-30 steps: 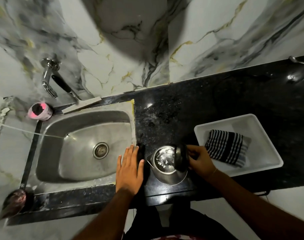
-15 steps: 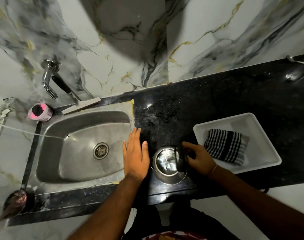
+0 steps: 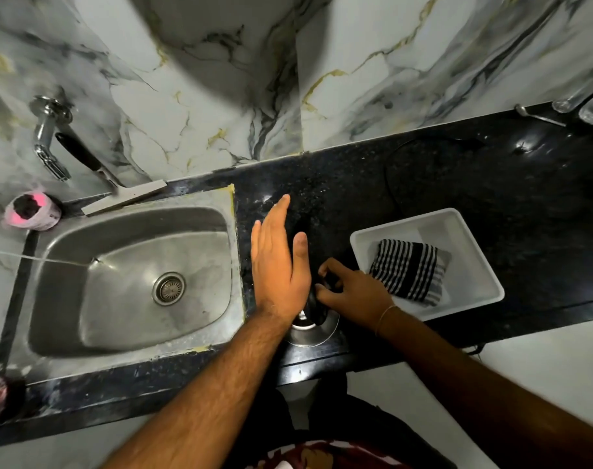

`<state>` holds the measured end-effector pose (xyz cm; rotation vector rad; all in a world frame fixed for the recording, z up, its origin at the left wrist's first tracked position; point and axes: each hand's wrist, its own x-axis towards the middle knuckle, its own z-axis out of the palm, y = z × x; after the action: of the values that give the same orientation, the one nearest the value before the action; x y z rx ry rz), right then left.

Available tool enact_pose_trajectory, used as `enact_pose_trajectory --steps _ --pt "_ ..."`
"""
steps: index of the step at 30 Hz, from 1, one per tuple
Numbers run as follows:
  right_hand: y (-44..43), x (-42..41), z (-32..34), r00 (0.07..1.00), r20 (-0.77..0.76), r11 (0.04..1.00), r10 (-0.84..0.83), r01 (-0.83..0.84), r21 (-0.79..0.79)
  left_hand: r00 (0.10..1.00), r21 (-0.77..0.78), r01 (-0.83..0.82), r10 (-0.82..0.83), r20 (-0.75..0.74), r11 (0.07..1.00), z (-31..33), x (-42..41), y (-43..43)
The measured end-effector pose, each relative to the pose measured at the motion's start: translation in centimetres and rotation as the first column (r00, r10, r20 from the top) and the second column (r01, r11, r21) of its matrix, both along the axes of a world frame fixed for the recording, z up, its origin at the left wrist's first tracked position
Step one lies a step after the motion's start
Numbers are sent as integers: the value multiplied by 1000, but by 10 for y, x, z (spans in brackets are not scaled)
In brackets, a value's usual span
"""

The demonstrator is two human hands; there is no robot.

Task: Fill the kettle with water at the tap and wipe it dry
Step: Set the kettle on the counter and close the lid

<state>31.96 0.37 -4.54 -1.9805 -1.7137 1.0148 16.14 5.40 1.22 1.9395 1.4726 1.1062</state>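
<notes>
The steel kettle [image 3: 313,330] stands on the black counter near its front edge, mostly hidden under both hands. My right hand [image 3: 354,288] is closed around its black handle. My left hand [image 3: 280,262] is flat, fingers straight and together, hovering over the kettle's left side and the counter. The chrome tap [image 3: 46,138] sticks out of the marble wall at the far left, above the steel sink [image 3: 119,282]. A black-and-white striped cloth [image 3: 408,270] lies folded in a white tray [image 3: 471,265] just right of my right hand.
A squeegee [image 3: 119,194] with a black handle leans behind the sink. A pink-lined cup [image 3: 29,213] sits at the sink's back left corner. Glass items [image 3: 589,103] and a spoon [image 3: 538,116] lie at the far right of the counter [image 3: 491,177].
My left hand has slid forward and right from the sink's rim to over the kettle, covering its open top. My right hand has stayed on the handle.
</notes>
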Motion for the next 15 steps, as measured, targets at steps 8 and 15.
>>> enact_pose_trajectory --steps 8,15 --pt "4 -15 -2 994 110 1000 -1 2 -5 999 7 -33 33 -7 999 18 -4 -6" --pt "3 -24 -5 979 206 1000 -4 -2 31 996 -87 -14 6 -84 996 0 -1 -17"
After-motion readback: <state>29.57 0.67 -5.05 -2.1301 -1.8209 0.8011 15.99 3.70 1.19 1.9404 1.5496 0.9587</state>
